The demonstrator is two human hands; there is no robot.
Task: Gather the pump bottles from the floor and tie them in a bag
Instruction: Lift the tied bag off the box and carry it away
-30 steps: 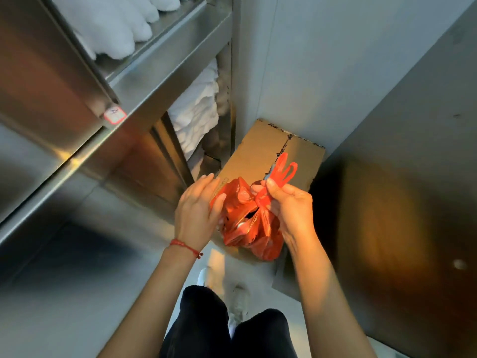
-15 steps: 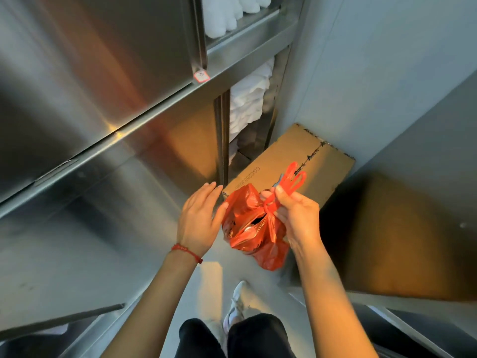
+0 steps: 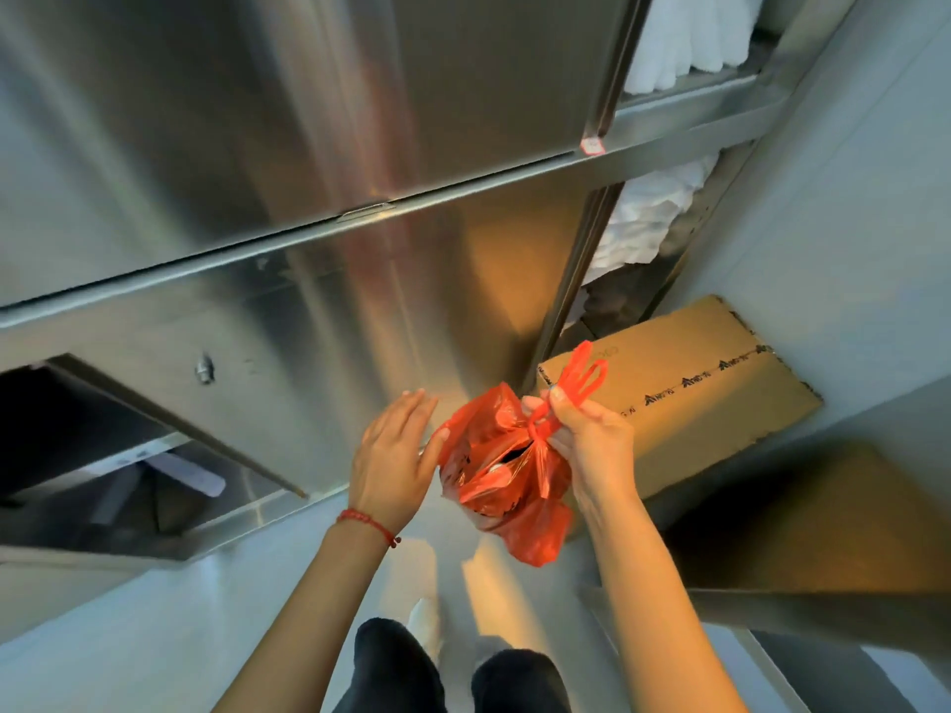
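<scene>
Steel cabinet fronts (image 3: 257, 146) fill our left side, with an open lower compartment (image 3: 103, 455) dark beneath them. Moving right, our left hand (image 3: 393, 458) is spread flat with its fingers loose, gripping nothing; its thumb edge just touches the side of the red plastic bag (image 3: 507, 486), and a red string bracelet (image 3: 368, 522) circles that wrist. The bag hangs in the air between our hands, above the pale floor (image 3: 154, 635) and our white shoe (image 3: 427, 622). Its mouth gapes a little, and something light shows inside, though we cannot tell the pump bottles apart. Our right hand (image 3: 592, 445) is clenched on the bag's handles (image 3: 579, 383), which are gathered at the neck and stick up past our fingertips. Beyond it a cardboard box (image 3: 684, 398) lies on the floor, with stacked white linens (image 3: 648, 223) on the shelves above.

We judge the gathering done and the tying step in hand, with no finished knot visible. Next, our left hand needs to take one handle so we can cross the two loops, pull them tight, and close that gap.
</scene>
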